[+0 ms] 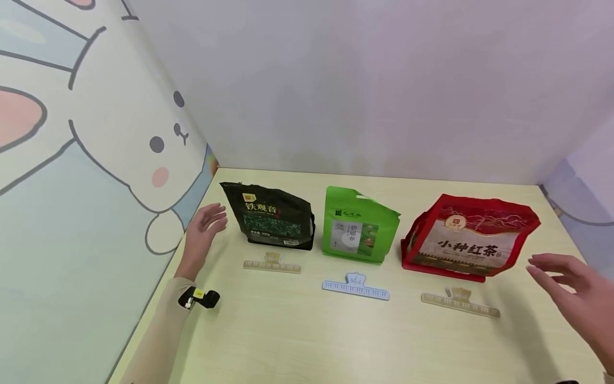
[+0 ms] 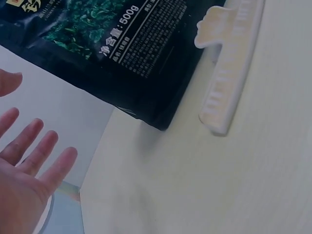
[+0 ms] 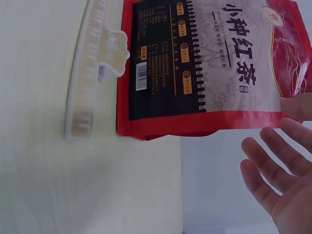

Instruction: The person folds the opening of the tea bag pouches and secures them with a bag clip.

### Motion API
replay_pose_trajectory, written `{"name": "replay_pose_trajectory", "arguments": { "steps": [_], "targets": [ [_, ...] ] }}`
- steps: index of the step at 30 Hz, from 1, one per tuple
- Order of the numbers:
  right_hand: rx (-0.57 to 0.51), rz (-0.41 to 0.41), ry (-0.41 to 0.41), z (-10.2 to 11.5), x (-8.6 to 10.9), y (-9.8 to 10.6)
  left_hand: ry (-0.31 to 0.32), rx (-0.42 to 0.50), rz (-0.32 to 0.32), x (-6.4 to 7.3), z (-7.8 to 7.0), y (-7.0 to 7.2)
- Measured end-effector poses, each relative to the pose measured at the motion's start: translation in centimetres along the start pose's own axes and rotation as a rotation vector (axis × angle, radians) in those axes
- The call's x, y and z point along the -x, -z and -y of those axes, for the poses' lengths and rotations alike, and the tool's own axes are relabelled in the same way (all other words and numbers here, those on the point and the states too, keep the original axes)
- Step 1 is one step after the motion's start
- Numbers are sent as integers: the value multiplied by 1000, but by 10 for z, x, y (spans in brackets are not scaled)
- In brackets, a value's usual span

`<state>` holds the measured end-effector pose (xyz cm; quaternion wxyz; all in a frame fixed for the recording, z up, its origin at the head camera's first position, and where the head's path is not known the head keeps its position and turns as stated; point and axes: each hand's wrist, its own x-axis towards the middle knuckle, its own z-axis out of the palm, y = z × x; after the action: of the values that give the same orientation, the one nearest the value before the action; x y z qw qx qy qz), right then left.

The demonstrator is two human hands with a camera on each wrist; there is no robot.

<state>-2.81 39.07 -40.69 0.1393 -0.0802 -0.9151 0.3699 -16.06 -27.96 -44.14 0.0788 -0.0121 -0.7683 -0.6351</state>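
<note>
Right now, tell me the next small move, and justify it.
Probably ease the left grip toward the black bag: it hangs open and empty beside that bag, whose nearest clip lies loose on the table in front.

In the left half of the head view, the black bag (image 1: 268, 218) bears 铁观音 in gold characters; at the top of the left wrist view, white print on it reads 净含量: 500g, beside smaller lines too fine to make out. Near the centre of the head view, the green bag (image 1: 362, 213) shows 碧螺春 on its pale label (image 1: 341, 242); the lettering above is unclear. At centre right, the red bag (image 1: 472, 237) reads 小种红茶, repeated sideways at the upper right of the right wrist view, with a barcode (image 3: 141, 76) and illegible small print further left. Marks on the blue clip (image 1: 355, 288) and yellow tag (image 1: 199, 293) cannot be read.
</note>
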Motion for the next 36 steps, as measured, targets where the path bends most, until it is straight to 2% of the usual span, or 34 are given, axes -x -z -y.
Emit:
{"name": "replay_pose_trajectory", "arguments": {
  "steps": [3, 6, 9, 13, 19, 30, 36],
  "targets": [
    [26, 11, -9, 11, 0, 0, -17, 40, 16, -1, -5, -1],
    [42, 22, 17, 23, 1, -1, -42, 99, 31, -3, -10, -1],
    [21, 27, 93, 33, 0, -3, -69, 119, 34, -3, -14, -1],
    [-13, 38, 204, 45, -2, -6, -100, 102, 30, -5, -19, -3],
    [-41, 45, 323, 62, -3, -5, -110, 97, 36, -6, -24, -6],
    [-56, 85, 385, 86, -6, -10, -121, 126, 45, -10, -31, -8],
    [-15, 87, 403, 93, -9, -16, -139, 158, 51, -13, -39, -9]
  ]
}}
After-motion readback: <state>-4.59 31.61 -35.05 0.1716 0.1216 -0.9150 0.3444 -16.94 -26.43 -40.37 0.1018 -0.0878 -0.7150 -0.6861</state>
